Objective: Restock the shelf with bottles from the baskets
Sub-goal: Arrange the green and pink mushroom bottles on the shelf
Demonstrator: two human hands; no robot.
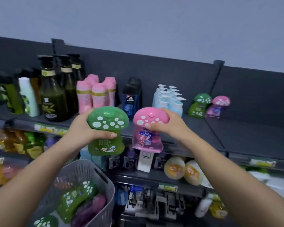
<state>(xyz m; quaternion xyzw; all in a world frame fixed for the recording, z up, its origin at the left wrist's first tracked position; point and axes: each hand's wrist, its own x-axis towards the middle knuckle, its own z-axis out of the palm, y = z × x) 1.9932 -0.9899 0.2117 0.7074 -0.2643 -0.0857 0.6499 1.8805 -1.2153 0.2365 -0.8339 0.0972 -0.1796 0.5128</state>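
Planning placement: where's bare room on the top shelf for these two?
Free: the top shelf right of the shelved pink mushroom bottle, and the front strip before the light-blue pump bottles. Crowded: left half, dark pump bottles to pink bottles.

Quick count: two mushroom-cap bottles are held up, a green one [106, 133] and a pink one [147, 130]. Two more stand on the top shelf [246, 128], again one green [198, 105] and one pink [218, 106]. The grey basket [95, 179] shows at least two green ones [77, 199] plus some purplish bottles, too blurry to count. Three dark olive pump bottles [53, 97] up top, four pink bottles [95, 95] I think, and one blue shower gel [132, 97].
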